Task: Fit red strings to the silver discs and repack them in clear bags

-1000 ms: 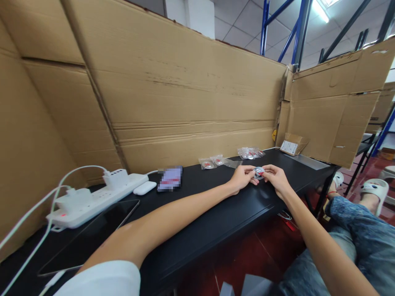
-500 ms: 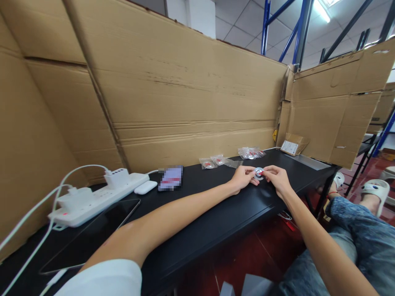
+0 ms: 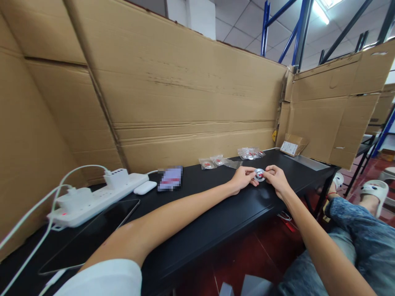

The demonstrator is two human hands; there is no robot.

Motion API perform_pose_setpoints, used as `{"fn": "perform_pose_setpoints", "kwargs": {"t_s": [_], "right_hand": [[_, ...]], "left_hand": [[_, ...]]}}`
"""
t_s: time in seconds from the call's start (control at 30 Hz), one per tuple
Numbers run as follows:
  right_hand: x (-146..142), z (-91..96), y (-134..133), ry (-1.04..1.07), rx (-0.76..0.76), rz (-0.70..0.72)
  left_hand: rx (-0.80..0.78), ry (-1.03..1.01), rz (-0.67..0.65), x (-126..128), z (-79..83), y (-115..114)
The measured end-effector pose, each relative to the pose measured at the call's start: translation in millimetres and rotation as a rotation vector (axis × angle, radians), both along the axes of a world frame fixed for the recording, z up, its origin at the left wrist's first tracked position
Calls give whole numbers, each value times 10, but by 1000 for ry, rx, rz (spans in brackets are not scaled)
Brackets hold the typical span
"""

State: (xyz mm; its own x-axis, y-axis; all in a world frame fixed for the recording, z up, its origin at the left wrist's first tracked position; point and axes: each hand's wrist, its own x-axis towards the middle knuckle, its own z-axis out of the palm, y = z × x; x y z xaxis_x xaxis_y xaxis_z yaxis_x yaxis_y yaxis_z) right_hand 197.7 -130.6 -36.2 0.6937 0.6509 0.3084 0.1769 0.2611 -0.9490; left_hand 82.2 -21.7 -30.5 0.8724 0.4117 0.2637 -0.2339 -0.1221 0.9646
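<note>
From where I stand, a silver disc with a red centre (image 3: 259, 175) is just above the black surface (image 3: 212, 213), its near side pinched by the left hand (image 3: 244, 179) and its other side by the right hand (image 3: 274, 179). Behind lie clear bags of similar discs (image 3: 251, 153); well left, a white power strip (image 3: 92, 204).

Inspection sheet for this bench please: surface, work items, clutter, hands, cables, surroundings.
Surface: black table, glossy.
Work items: silver disc with red centre, held up; clear bags of similar discs at the back.
Clutter: tablet, pixelated device, white case, cardboard parcel.
Hands: left hand and right hand pinch the disc from opposite sides.
Cables: white cables at the power strip; some end out of frame.
Surroundings: cardboard panels behind and at right; blue metal frame beyond.
</note>
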Motion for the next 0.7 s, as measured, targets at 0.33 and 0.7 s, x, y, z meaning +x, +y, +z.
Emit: {"fn": "perform_pose_setpoints", "kwargs": {"t_s": [0.33, 0.7], "right_hand": [[30, -28, 7, 85, 60, -22], [25, -31, 6, 82, 59, -4]], "left_hand": [[254, 198, 130, 11, 109, 204], [973, 636, 894, -341, 230, 1056]]}}
